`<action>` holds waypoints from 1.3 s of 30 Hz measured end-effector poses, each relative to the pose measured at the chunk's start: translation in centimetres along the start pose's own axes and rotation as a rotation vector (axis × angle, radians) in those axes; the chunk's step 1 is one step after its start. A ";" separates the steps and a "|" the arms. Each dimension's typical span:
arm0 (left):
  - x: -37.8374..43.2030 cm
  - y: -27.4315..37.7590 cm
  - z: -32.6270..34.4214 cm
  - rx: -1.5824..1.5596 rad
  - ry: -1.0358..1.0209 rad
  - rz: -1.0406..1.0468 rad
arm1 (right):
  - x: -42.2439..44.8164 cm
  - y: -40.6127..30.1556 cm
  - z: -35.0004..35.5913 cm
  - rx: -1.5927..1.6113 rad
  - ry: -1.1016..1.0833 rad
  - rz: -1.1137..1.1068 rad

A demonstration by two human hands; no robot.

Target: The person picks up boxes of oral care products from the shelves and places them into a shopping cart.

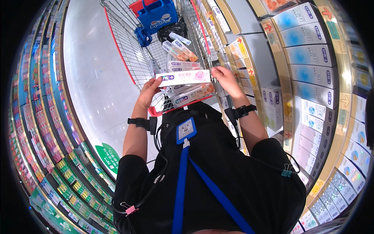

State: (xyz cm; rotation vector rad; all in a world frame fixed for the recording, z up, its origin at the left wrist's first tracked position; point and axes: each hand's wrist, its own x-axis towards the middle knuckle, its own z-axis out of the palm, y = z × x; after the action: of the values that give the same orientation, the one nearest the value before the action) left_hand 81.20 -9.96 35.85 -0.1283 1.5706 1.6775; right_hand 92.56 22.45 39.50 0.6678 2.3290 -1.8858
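Observation:
A long white toothpaste box with a pink flower print (pixel 187 77) lies level across the near end of a wire shopping cart (pixel 128 64). My left hand (pixel 150 92) grips its left end, thumb on the front face. At its right end is my right hand (pixel 226 79), fingers bent; whether they press on the box is hard to tell. Beneath and beyond it, several similar boxes lie in the cart, among them one with orange flowers (pixel 194 95) and a tilted pair (pixel 175 51). Farther in are a blue bag (pixel 159 17) and a black plastic bag (pixel 175 29).
Shelves of white and blue toothpaste boxes (pixel 311 65) rise close on the right, with price strips (pixel 286 108) along their edges. Across the pale tiled floor (pixel 87 73), more packed shelves (pixel 43 117) stand on the left. A badge on a blue lanyard (pixel 186 130) hangs at my waist.

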 end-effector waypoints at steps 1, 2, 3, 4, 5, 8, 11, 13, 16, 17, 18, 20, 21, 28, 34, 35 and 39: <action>0.5 -0.9 0.0 -0.005 -0.008 -0.003 | 0.0 0.4 -0.3 -0.025 0.048 0.027; 1.1 -1.8 0.1 0.038 0.007 -0.022 | -0.3 0.9 -0.5 0.015 0.078 0.091; 1.7 -2.9 0.2 0.079 0.023 -0.040 | -0.5 1.3 -0.8 0.007 0.083 0.096; 2.8 -4.5 0.3 0.092 0.036 -0.048 | -0.8 1.9 -1.2 -0.004 0.065 0.191; 3.9 -6.7 0.2 0.085 0.035 -0.050 | -1.1 2.7 -1.6 -0.014 0.042 0.287; 7.0 -10.4 -0.3 0.320 0.006 -0.064 | -2.5 5.0 -2.2 0.008 0.070 0.279; 7.6 -10.4 -0.6 0.731 -0.111 -0.300 | -3.0 5.6 -2.0 -0.089 0.078 0.348; 7.2 -9.9 -0.3 0.526 -0.107 -0.267 | -3.2 7.1 -1.9 -0.254 0.108 0.382; 5.7 -9.0 -0.4 0.353 -0.079 -0.224 | -3.0 9.0 -0.9 -0.494 0.132 0.220; 5.2 -8.6 -0.4 0.238 -0.037 -0.170 | -3.0 9.5 -0.9 -0.487 0.133 0.218; 5.1 -8.8 -1.9 0.254 -0.034 -0.181 | -2.8 8.7 0.0 -0.550 0.091 0.185; 2.6 -6.5 -2.2 0.173 0.071 -0.114 | -2.6 8.3 0.5 -0.680 -0.007 0.151; 1.2 -4.9 -2.1 0.092 0.165 -0.045 | -2.5 8.4 0.7 -0.674 -0.003 0.146; -2.7 -9.5 -7.8 0.788 0.486 -0.260 | -2.1 9.5 0.9 -0.866 0.003 0.210; -2.0 -16.3 -10.7 0.817 0.248 -0.215 | -1.8 8.8 0.4 -0.862 -0.078 0.198; -1.6 -16.5 -10.2 0.810 0.240 -0.215 | -1.8 8.9 0.2 -0.875 -0.085 0.217; -2.0 -16.3 -9.5 0.844 0.268 -0.194 | -2.3 9.0 0.2 -0.879 -0.039 0.264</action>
State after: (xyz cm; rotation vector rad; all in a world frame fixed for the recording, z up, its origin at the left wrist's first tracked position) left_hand 88.18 -21.00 22.10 -0.0615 2.2574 0.7681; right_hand 97.90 22.98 31.95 0.7334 2.5261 -0.6324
